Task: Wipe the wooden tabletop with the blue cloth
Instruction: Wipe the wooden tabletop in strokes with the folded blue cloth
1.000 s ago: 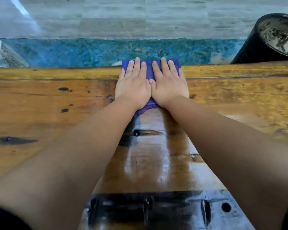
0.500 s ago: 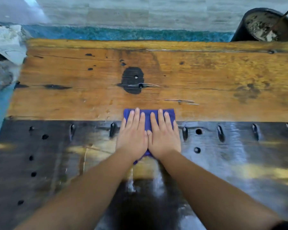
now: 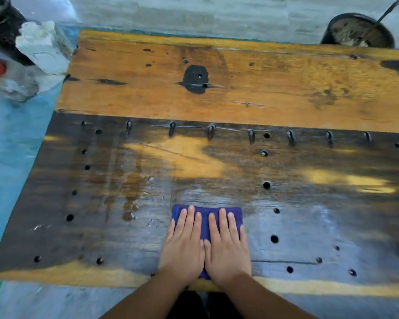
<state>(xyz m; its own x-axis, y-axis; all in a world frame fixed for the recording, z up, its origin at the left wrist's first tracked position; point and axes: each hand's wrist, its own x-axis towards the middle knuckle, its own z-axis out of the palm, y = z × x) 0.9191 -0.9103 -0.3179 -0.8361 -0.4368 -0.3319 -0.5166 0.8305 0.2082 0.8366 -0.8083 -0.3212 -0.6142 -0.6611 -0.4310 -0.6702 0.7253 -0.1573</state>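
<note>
1. Your left hand (image 3: 183, 247) lies flat, palm down, fingers straight and close together, pressing the blue cloth (image 3: 206, 223).
2. Your right hand (image 3: 227, 247) lies flat beside it, thumbs touching, gripping nothing.
3. The cloth sits under both palms near the wooden tabletop (image 3: 240, 88)'s near edge, on the dark plank.

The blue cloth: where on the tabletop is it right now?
In the head view, the blue cloth lies flat near the tabletop's near edge, bottom centre, pressed under the left hand and right hand.
</note>
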